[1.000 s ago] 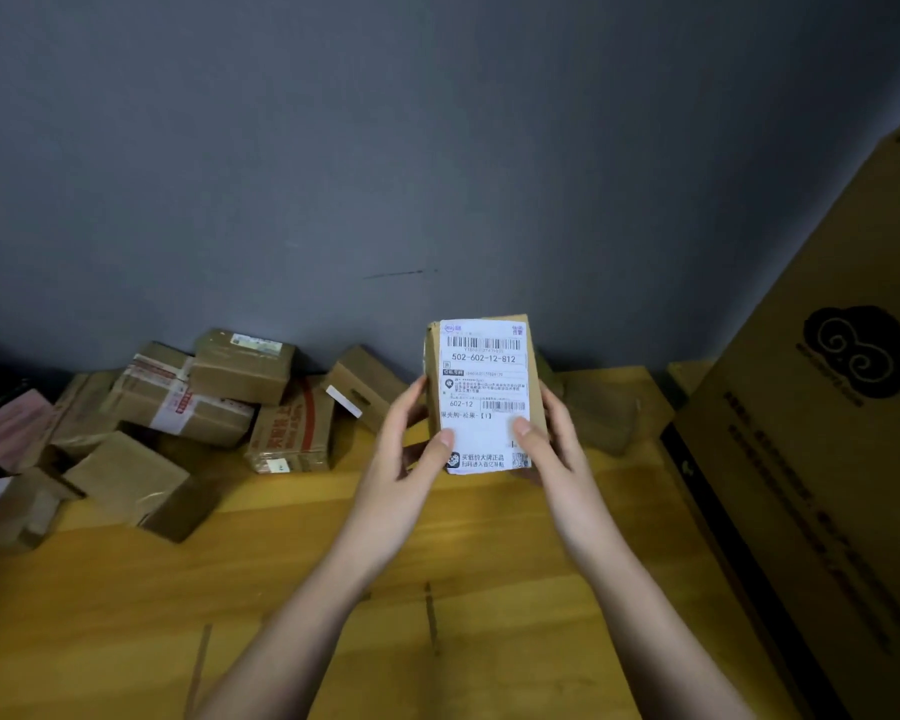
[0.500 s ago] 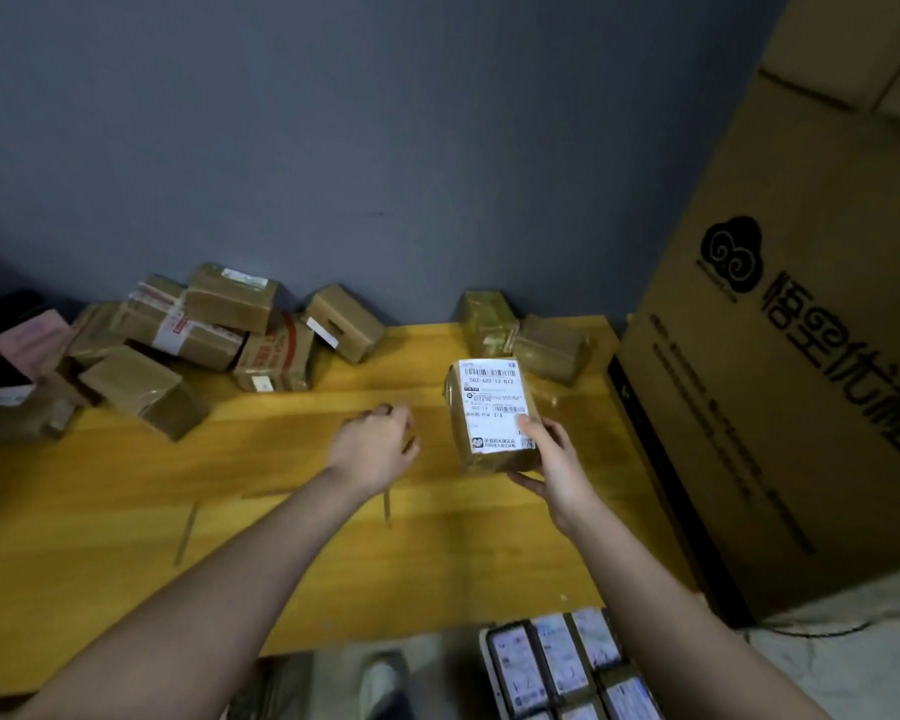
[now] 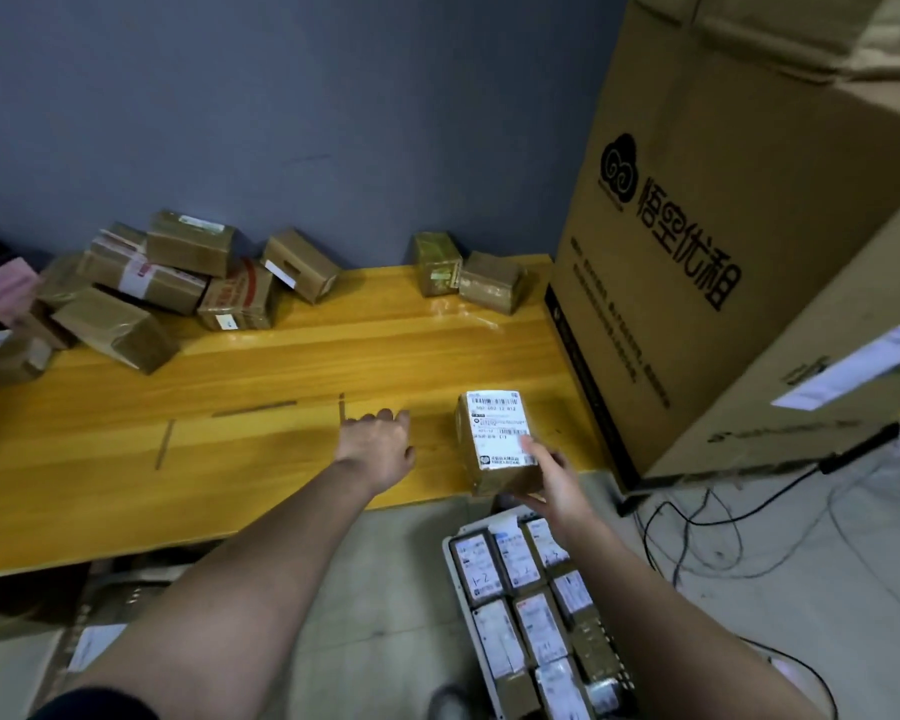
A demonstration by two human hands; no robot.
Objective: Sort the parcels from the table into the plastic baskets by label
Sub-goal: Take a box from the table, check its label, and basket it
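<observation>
Left hand point(image 3: 380, 444) off parcel point(image 3: 497, 441) now, fingers loose over table point(image 3: 126, 459), frame centre. Right hand point(image 3: 552, 478) alone grips it, carrying lower-right toward basket point(image 3: 455, 574) already packed. Drop looks imminent.

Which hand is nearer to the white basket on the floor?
The right hand, which holds a labelled parcel just above the white basket. The left hand is further left, over the table.

Large cardboard carton point(image 3: 707, 241), black cloud logo and Chinese lettering, standing on the floor at the right. Second carton point(image 3: 822, 376) leaning before it, bearing a white label point(image 3: 853, 374). Black cables point(image 3: 697, 532) tangled on the grey floor point(image 3: 385, 589). Blue-grey wall point(image 3: 281, 106) behind.
</observation>
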